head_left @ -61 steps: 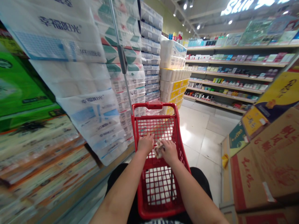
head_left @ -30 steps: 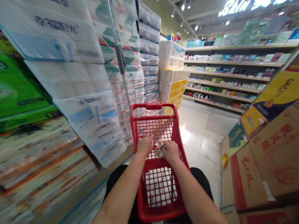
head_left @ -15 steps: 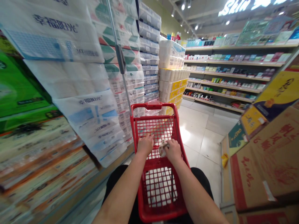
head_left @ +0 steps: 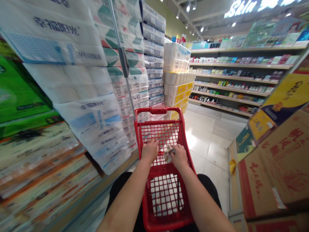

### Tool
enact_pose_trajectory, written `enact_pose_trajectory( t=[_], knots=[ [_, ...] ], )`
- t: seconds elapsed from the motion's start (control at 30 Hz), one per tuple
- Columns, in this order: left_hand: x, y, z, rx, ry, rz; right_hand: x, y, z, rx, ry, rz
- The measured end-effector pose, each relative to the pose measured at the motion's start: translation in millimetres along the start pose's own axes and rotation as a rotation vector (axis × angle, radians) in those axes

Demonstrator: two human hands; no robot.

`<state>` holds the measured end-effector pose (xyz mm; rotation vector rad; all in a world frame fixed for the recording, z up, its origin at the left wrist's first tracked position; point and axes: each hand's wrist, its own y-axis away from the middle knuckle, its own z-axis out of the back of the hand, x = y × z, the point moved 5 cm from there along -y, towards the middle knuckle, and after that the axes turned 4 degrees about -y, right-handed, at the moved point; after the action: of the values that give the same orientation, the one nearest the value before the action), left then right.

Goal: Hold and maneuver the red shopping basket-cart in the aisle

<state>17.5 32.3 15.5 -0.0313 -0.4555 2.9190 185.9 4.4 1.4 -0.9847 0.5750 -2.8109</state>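
Tiled floor shows beyond the red basket. Right hand pinches a crumpled cloth over its mesh, inside the right edge; left hand is near the left edge, its grip unclear.

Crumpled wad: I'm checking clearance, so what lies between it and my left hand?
In the head view, only red basket mesh shows between your left hand and the wad.

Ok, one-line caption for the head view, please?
Left hand at a red plastic shopping cart, right hand holding a crumpled, blotchy whitish cloth or tissue, in a store aisle.
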Motion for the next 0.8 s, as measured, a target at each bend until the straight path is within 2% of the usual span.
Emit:
enact_pose_trajectory(
  t=[0.1, 0.27, 0.43, 0.5, 0.57, 0.63, 0.7, 0.8],
  knots=[
    [0, 0, 0.2, 0.018, 0.002, 0.010, -3, 0, 1, -0.051, 0.013, -0.029],
    [1, 0, -1.5, 0.015, 0.000, 0.010, 1, 2, -12, 0.089, -0.101, 0.079],
    [2, 0, -4.0, 0.000, -0.008, 0.001, 0, 1, -2, -0.043, 0.093, 0.018],
    [3, 0, -4.7, 0.000, -0.013, 0.002, 0, 1, -4, 0.007, 0.089, 0.004],
    [2, -1, -4.6, -0.003, -0.013, 0.002, 3, 1, -11, 0.096, 0.036, 0.047],
    [2, -1, -4.0, -0.001, -0.007, 0.001, 7, 1, -13, 0.120, 0.002, 0.104],
    [1, -1, -3.4, 0.010, -0.002, 0.002, 7, 0, -9, 0.056, 0.029, 0.104],
    [1, -1, -2.8, 0.031, -0.002, 0.015, 4, -1, -3, -0.017, 0.114, 0.021]
  ],
)
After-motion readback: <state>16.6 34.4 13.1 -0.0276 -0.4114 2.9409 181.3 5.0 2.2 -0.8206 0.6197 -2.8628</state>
